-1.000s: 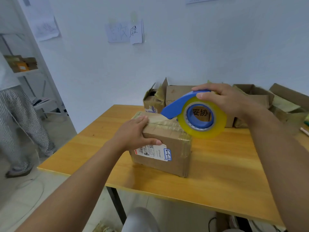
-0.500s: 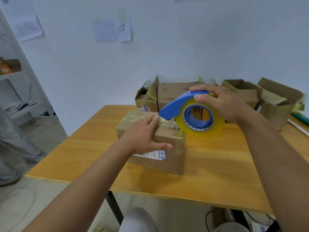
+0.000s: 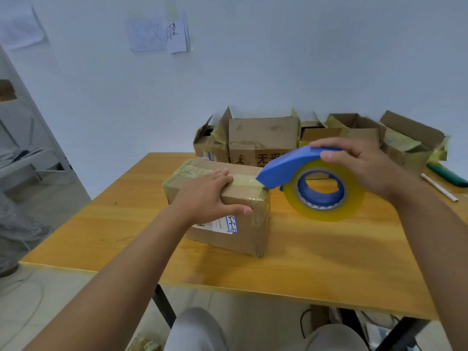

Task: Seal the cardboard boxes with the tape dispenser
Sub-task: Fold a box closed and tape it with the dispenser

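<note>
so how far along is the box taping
Done: the front box already has tape along its top seam. In hand: the left hand holds it down while the right hand holds the tape dispenser, nose at the box's right top edge. Left: the open boxes at the back of the table.

A yellow wooden table (image 3: 316,254) stands against a pale wall (image 3: 253,72); sheets of paper (image 3: 158,34) are stuck to the wall, one bearing a handwritten character; another sheet (image 3: 21,29) hangs further left (its marks too faint to read); at the table's right edge lie a dark green object (image 3: 447,174) and, just beside it, a thin white stick (image 3: 439,187); a grey metal shelf rack (image 3: 27,158) stands at the left; black cables (image 3: 305,323) trail on the floor under the table.
</note>
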{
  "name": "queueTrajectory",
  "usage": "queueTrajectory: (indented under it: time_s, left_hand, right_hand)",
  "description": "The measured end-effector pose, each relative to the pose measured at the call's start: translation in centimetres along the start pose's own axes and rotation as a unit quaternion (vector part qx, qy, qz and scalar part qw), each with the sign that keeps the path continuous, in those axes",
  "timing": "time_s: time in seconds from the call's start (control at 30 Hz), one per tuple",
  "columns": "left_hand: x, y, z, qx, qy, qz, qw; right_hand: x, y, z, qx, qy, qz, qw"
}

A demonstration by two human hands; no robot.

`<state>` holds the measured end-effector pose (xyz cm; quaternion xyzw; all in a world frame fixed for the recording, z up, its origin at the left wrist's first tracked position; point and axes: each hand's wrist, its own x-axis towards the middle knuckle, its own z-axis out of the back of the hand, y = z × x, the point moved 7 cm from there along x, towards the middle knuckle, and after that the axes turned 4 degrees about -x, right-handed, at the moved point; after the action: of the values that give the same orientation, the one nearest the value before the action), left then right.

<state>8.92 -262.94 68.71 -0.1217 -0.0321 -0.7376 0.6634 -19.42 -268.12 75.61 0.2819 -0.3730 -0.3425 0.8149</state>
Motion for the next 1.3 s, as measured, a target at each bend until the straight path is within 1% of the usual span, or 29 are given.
queueTrajectory:
  time_s: [0.1, 0.17, 0.27, 0.33, 0.4, 0.43, 0.57, 0.7, 0.9, 1.03, 1.07, 1.13, 1.2, 1.23, 1.3]
  left_hand:
    - [-0.4, -0.5, 0.4, 0.018, -0.005, -0.004, 1.0]
    - [-0.9, -1.4, 0.7, 0.036, -0.015, -0.022, 0.999]
    - [-1.2, -4.7, 0.0, 0.035, -0.03, -0.058, 0.997]
    - [-0.8, -6.6, -0.6, 0.023, -0.058, -0.068, 0.996]
    - [-0.5, -7.0, -0.2, 0.02, -0.107, -0.071, 0.992]
    - [-0.5, -6.9, 0.0, 0.017, -0.115, -0.075, 0.99]
    - [-0.5, -6.4, 0.0, -0.007, -0.104, -0.087, 0.991]
    - [-0.1, -6.3, -0.1, 0.002, -0.104, -0.071, 0.992]
    - [-0.1, -5.4, -0.3, 0.002, -0.06, -0.022, 0.998]
    - [-0.3, -6.2, 0.0, -0.004, -0.027, -0.03, 0.999]
    - [-0.2, -6.3, 0.1, -0.013, -0.015, -0.022, 1.0]
    - [0.4, -6.6, 0.4, -0.064, 0.008, 0.01, 0.998]
    - [1.0, -7.4, 0.6, -0.121, 0.001, 0.04, 0.992]
    - [1.3, -7.7, 0.6, -0.124, -0.014, 0.051, 0.991]
    - [1.7, -8.2, 0.4, -0.083, -0.051, 0.068, 0.993]
  right_hand:
    - [-1.7, -1.4, -1.1, 0.016, -0.021, -0.004, 1.0]
    - [-2.2, -1.9, -1.5, 0.033, -0.04, -0.007, 0.999]
    - [-2.5, -2.0, -1.9, 0.061, -0.054, -0.018, 0.997]
    - [-2.8, -2.0, -2.1, 0.07, -0.06, -0.019, 0.996]
    - [-3.2, -2.3, -2.6, 0.074, -0.06, -0.015, 0.995]
    - [-3.4, -2.5, -2.9, 0.074, -0.061, -0.017, 0.995]
    - [-4.5, -3.5, -3.3, 0.092, -0.07, -0.03, 0.993]
    - [-5.8, -3.1, -3.5, 0.09, -0.064, -0.023, 0.994]
    - [-9.5, -4.4, -1.2, 0.071, -0.06, -0.023, 0.995]
    - [-12.3, -5.9, 0.3, 0.028, -0.04, -0.025, 0.998]
    - [-12.4, -6.0, 0.2, 0.02, -0.028, -0.028, 0.999]
    - [-11.7, -5.7, -0.7, -0.001, 0.0, -0.024, 1.0]
    - [-10.5, -5.3, -2.0, -0.023, 0.026, -0.023, 0.999]
    - [-9.8, -5.3, -2.5, -0.032, 0.034, -0.027, 0.999]
    - [-8.5, -5.4, -3.4, -0.041, 0.048, -0.037, 0.997]
